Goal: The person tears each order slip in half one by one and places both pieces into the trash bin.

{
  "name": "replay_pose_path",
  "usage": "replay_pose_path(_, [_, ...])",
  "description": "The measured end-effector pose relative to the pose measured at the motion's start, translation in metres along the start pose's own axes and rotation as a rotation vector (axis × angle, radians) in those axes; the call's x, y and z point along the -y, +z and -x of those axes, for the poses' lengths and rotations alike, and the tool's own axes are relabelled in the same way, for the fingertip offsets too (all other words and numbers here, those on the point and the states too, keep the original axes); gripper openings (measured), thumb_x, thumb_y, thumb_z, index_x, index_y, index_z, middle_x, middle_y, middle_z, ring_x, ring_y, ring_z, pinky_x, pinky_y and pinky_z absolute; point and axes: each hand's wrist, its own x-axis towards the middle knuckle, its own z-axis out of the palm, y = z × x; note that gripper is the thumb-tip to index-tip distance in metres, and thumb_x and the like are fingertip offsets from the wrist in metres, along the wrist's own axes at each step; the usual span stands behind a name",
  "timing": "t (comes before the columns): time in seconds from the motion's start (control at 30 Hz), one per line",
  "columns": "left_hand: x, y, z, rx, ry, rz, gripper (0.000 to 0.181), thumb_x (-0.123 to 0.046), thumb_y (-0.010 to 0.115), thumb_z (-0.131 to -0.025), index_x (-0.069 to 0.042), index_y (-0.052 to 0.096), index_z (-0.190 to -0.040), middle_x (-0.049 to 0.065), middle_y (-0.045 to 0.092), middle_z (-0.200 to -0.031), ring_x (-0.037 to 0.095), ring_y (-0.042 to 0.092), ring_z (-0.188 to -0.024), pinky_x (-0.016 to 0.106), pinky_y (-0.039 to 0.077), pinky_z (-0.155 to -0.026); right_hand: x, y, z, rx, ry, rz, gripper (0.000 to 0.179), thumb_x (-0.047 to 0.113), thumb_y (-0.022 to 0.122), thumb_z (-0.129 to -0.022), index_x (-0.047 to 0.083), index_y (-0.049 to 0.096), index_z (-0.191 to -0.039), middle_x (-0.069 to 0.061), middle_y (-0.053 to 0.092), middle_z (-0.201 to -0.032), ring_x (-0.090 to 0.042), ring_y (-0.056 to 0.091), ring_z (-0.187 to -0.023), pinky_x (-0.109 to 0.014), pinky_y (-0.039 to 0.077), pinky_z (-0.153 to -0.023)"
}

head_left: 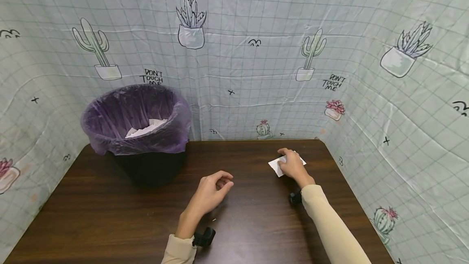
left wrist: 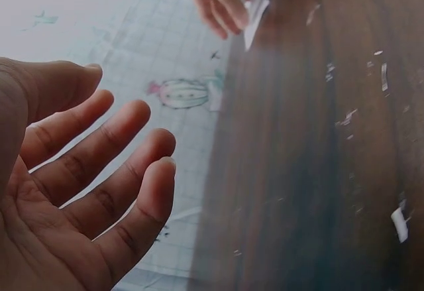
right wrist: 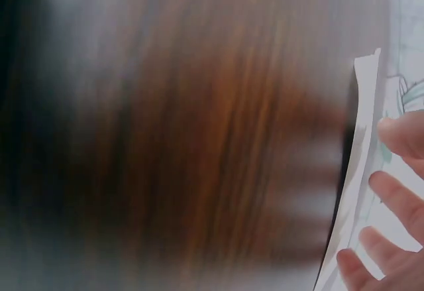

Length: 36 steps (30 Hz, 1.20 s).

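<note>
A piece of white paper (head_left: pixel 275 166) lies near the far right corner of the brown table. Over it reaches my right hand (head_left: pixel 293 165), thumb and fingers spread apart. In the right wrist view the fingertips (right wrist: pixel 387 126) are right by the long edge of the paper (right wrist: pixel 354 165), not curled round it. My left hand (head_left: pixel 210 191) hovers above the middle of the table with fingers loosely bent. Its palm (left wrist: pixel 46 238) shows bare in the left wrist view, with nothing in it.
A black bin (head_left: pixel 150 170) with a purple liner (head_left: pixel 181 119) stands at the back left, white paper (head_left: pixel 146 129) inside. Small white scraps (left wrist: pixel 399 225) dot the table (head_left: pixel 110 211). A printed cloth (head_left: pixel 234 64) surrounds the back and sides.
</note>
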Motion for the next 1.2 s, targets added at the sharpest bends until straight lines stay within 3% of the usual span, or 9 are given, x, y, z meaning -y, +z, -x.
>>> replay_pose_path(0.27, [0.008, 0.015, -0.001, 0.039, -0.009, 0.04, 0.018, -0.014, 0.067, -0.1, -0.003, 0.072, -0.115, 0.006, 0.076, -0.101, 0.02, 0.071, -0.085, 0.026, 0.056, -0.075, -0.019, -0.016, -0.006, 0.003, 0.022, 0.033, 0.047, 0.004, 0.061, -0.091, 0.0, 0.058, -0.138, -0.027, 0.058, -0.141, -0.051, 0.05, -0.13, -0.071, 0.04, -0.098])
replay_pose_path(0.47, [0.011, 0.028, -0.001, 0.064, -0.011, 0.072, 0.021, -0.014, 0.066, -0.101, 0.0, 0.071, -0.116, 0.008, 0.076, -0.101, 0.022, 0.072, -0.085, 0.026, 0.056, -0.075, -0.034, -0.027, -0.012, 0.072, 0.049, 0.084, 0.062, -0.008, 0.052, -0.08, 0.0, 0.055, -0.141, -0.036, 0.05, -0.145, -0.061, 0.03, -0.143, -0.074, 0.037, -0.104])
replay_pose_path(0.57, [0.013, 0.032, 0.001, 0.069, -0.017, 0.078, 0.021, -0.015, 0.065, -0.101, -0.001, 0.071, -0.116, 0.007, 0.076, -0.101, 0.021, 0.072, -0.086, 0.026, 0.056, -0.076, -0.035, -0.028, -0.014, 0.128, 0.041, 0.08, 0.064, -0.007, 0.052, -0.078, 0.0, 0.055, -0.142, -0.038, 0.05, -0.143, -0.06, 0.043, -0.133, -0.062, 0.044, -0.093])
replay_pose_path(0.67, [0.016, 0.033, 0.002, 0.064, -0.019, 0.08, 0.021, -0.016, 0.065, -0.102, -0.001, 0.071, -0.116, 0.007, 0.076, -0.102, 0.021, 0.072, -0.086, 0.027, 0.056, -0.076, -0.034, -0.028, -0.013, 0.16, 0.031, 0.073, 0.056, -0.004, 0.057, -0.082, -0.001, 0.058, -0.139, -0.037, 0.054, -0.14, -0.053, 0.054, -0.118, -0.052, 0.044, -0.083])
replay_pose_path(0.73, [0.018, 0.033, 0.003, 0.05, -0.022, 0.079, 0.021, -0.016, 0.066, -0.101, -0.002, 0.072, -0.115, 0.007, 0.076, -0.101, 0.021, 0.072, -0.086, 0.027, 0.056, -0.077, -0.032, -0.028, -0.011, 0.168, 0.027, 0.073, 0.05, 0.0, 0.061, -0.086, -0.001, 0.06, -0.136, -0.035, 0.057, -0.138, -0.048, 0.057, -0.115, -0.051, 0.049, -0.084])
replay_pose_path(0.8, [0.02, 0.03, 0.004, 0.027, -0.025, 0.079, 0.02, -0.016, 0.066, -0.101, -0.002, 0.072, -0.114, 0.006, 0.076, -0.101, 0.021, 0.072, -0.086, 0.027, 0.056, -0.077, -0.029, -0.029, -0.009, 0.17, 0.013, 0.077, 0.046, 0.003, 0.065, -0.089, -0.002, 0.062, -0.134, -0.034, 0.057, -0.138, -0.049, 0.057, -0.123, -0.054, 0.05, -0.091])
replay_pose_path(0.97, [0.024, 0.023, 0.004, -0.024, -0.036, 0.077, 0.018, -0.014, 0.067, -0.1, -0.003, 0.073, -0.113, 0.006, 0.075, -0.1, 0.02, 0.071, -0.084, 0.026, 0.056, -0.075, -0.017, -0.025, 0.002, 0.175, -0.005, 0.06, 0.044, 0.009, 0.071, -0.092, -0.003, 0.061, -0.134, -0.033, 0.057, -0.139, -0.051, 0.052, -0.13, -0.061, 0.046, -0.102])
replay_pose_path(1.2, [0.026, 0.019, 0.004, -0.028, -0.056, 0.081, 0.017, -0.013, 0.067, -0.1, -0.003, 0.074, -0.112, 0.005, 0.076, -0.099, 0.019, 0.071, -0.084, 0.025, 0.056, -0.076, -0.001, -0.012, 0.021, 0.138, -0.015, 0.054, 0.04, 0.011, 0.076, -0.092, -0.003, 0.065, -0.127, -0.027, 0.064, -0.125, -0.046, 0.059, -0.119, -0.058, 0.049, -0.098])
